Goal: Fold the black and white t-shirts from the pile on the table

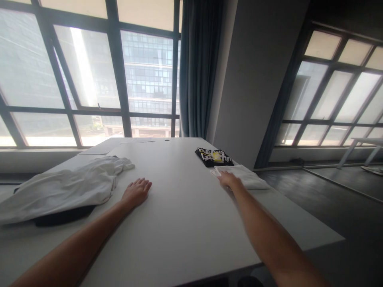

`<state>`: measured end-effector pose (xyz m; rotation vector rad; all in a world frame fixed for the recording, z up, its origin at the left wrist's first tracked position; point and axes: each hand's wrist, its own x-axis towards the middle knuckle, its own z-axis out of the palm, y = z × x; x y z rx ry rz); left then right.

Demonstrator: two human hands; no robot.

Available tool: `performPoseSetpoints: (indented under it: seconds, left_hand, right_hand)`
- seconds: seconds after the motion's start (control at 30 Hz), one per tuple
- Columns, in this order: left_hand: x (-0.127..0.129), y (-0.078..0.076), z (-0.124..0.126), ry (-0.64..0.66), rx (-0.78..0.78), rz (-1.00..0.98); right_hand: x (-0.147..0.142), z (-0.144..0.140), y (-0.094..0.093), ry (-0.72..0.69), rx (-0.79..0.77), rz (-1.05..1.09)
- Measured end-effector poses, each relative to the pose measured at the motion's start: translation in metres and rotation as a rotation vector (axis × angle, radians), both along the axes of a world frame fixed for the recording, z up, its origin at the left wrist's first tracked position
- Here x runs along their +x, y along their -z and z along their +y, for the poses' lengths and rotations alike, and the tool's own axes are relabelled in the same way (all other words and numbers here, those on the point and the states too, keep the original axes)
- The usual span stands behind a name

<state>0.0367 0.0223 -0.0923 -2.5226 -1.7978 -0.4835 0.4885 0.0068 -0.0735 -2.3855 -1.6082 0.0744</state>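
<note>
A: Shirt (245, 176) — the folded white one — sits at the table's (185, 223) right edge, and your right hand (229, 179) rests on its near left corner, fingers flat and close together, gripping nothing that I can see.

B: And your left hand (137, 192)?

A: Lies palm down on the bare table, fingers loosely spread, holding nothing. It's just beside the heap (60, 187) of loose white cloth, not quite touching it.

B: What could go wrong from here?

A: You only press one corner. If you drag from there, the fold may open, I'd say, or the shirt may slide off the right edge, which it lies close to.

B: Which way does it lie?

A: Long axis runs from you away and leftward, along the table's edge, toward the black printed shirt (214, 156) just beyond it. The two look near, perhaps touching; I cannot tell.

B: Past that?

A: A curtain (199, 67) and windows (89, 71).
</note>
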Motion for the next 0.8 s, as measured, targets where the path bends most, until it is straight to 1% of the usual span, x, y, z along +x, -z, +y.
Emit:
performPoseSetpoints:
  seconds: [0.07, 0.1, 0.23, 0.33, 0.4, 0.5, 0.57, 0.63, 0.7, 0.8]
  left_hand:
    - [0.000, -0.001, 0.000, 0.001, -0.008, 0.001]
    - [0.000, -0.001, 0.000, 0.002, -0.013, 0.002]
    - [0.000, -0.002, 0.000, 0.009, -0.018, 0.003]
    - [0.000, 0.000, 0.000, 0.021, -0.006, 0.005]
    - [0.000, 0.000, -0.001, 0.013, -0.002, 0.011]
    - [0.000, -0.005, -0.003, 0.003, -0.006, 0.014]
    - [-0.004, -0.013, 0.000, -0.016, 0.015, 0.017]
    - [-0.013, -0.024, 0.008, -0.078, 0.079, 0.050]
    - [-0.029, -0.035, 0.018, -0.188, 0.133, 0.106]
    - [-0.059, -0.046, 0.032, -0.372, 0.087, 0.140]
  right_hand:
    - [-0.008, -0.003, -0.001, 0.042, -0.088, -0.056]
    - [-0.010, -0.005, -0.002, 0.046, -0.108, -0.085]
    - [-0.013, -0.007, -0.005, -0.034, -0.079, -0.162]
    - [-0.009, -0.007, -0.005, -0.094, -0.069, -0.174]
    - [-0.007, -0.007, -0.004, -0.110, -0.061, -0.182]
    - [-0.013, -0.002, -0.005, -0.151, 0.032, -0.253]
    - [-0.023, 0.003, -0.006, -0.210, 0.127, -0.291]
    - [-0.037, 0.009, -0.006, -0.289, 0.154, -0.278]
    - [-0.050, 0.012, -0.005, -0.368, 0.094, -0.250]
    - [-0.060, 0.013, 0.000, -0.443, 0.016, -0.233]
